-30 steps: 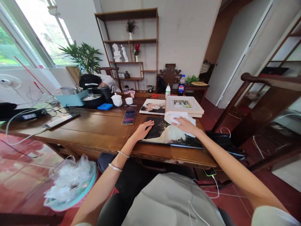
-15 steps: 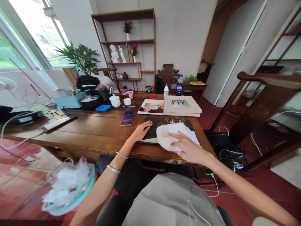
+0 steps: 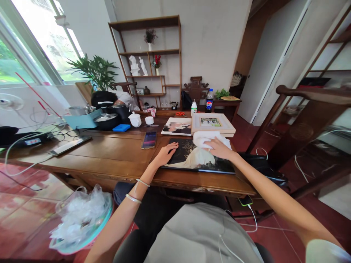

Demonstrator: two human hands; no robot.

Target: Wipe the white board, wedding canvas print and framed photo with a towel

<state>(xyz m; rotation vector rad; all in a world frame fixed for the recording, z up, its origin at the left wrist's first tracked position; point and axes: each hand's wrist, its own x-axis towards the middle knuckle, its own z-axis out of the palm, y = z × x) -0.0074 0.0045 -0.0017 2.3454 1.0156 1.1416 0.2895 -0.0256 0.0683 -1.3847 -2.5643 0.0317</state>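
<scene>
A dark photo panel (image 3: 185,153) lies flat on the wooden table, its picture showing a pale, flowing dress. My left hand (image 3: 166,153) rests on the panel's left edge with fingers stretched out, holding nothing. Under my right hand (image 3: 218,149) is a white cloth (image 3: 204,138), pressed onto the panel's far right part. The cloth hides that corner of the picture. Just beyond stands a white-framed picture (image 3: 210,121), close to the cloth, and beside it lies another photo panel (image 3: 177,126).
A phone (image 3: 148,140) lies left of the panel. Farther back are a white teapot (image 3: 135,119), a blue box (image 3: 121,128), orange-handled scissors (image 3: 180,113), a white bottle (image 3: 193,107) and a cola bottle (image 3: 209,101). A basket of plastic bags (image 3: 82,219) stands on the floor at left.
My right hand has slid the white cloth away from me, from the panel's near part to its far edge, uncovering the dress. My left hand has stayed put.
</scene>
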